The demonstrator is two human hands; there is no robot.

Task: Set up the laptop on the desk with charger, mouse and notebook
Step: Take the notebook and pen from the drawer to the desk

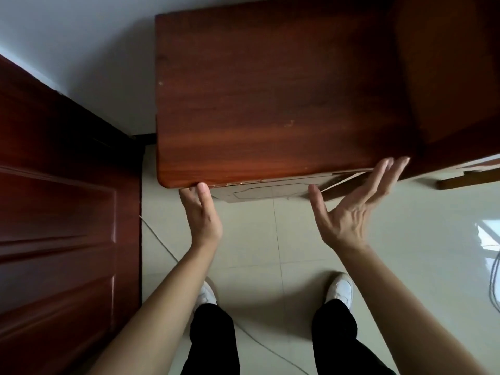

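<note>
At the desk (270, 90) edge, left hand (202, 216) and right hand (350, 212)

I can read no word, label, brand, number or sign on my desk (270, 90), on the pale panel (270, 191) under its near edge, or on the door (59, 212) left of it.

The bench (270, 90) is offering broad wooden surface for reaching across from its front edge toward the wall (94, 50). A dark wooden panel (446, 63) is closing in its right side, and the door (54, 212) is standing near its left, leaving a narrow floor strip (148, 169) between.
</note>
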